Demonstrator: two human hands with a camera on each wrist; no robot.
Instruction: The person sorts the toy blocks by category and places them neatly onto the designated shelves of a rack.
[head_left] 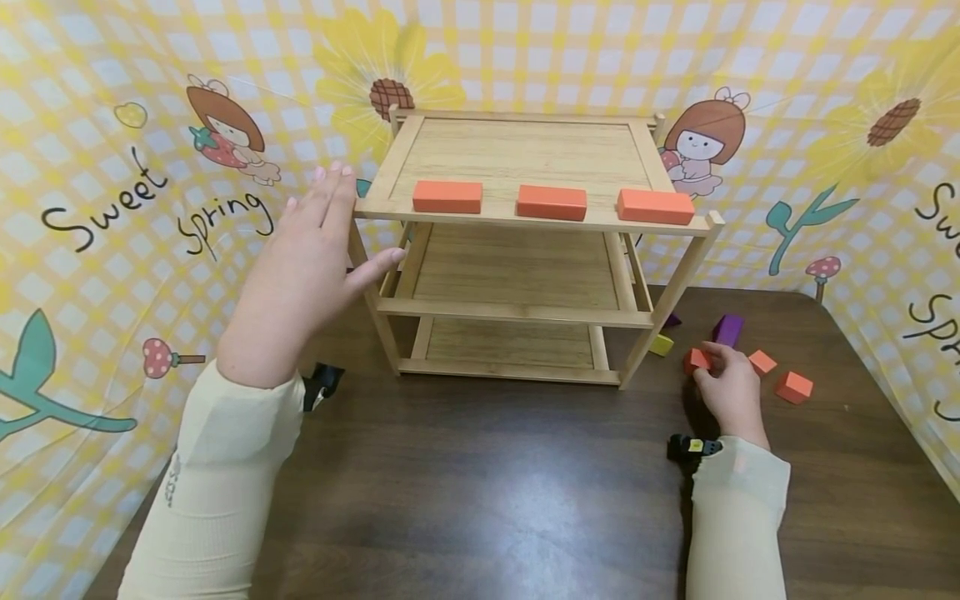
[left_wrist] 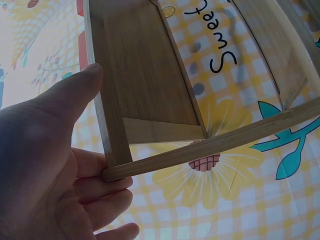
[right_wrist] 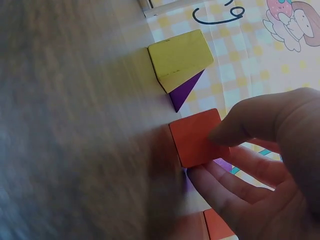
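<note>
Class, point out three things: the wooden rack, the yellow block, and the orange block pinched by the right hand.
Wooden rack (head_left: 517, 267), head view: bare board of its middle shelf.
Yellow block (right_wrist: 180, 57), right wrist view: its large face toward the camera.
Pinched orange block (right_wrist: 195, 139), right wrist view: its broad face.

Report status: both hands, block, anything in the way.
Left hand touching wooden rack at its upper left corner. Right hand pinching orange block, right of rack. Purple block close behind, might crowd the fingers.
</note>
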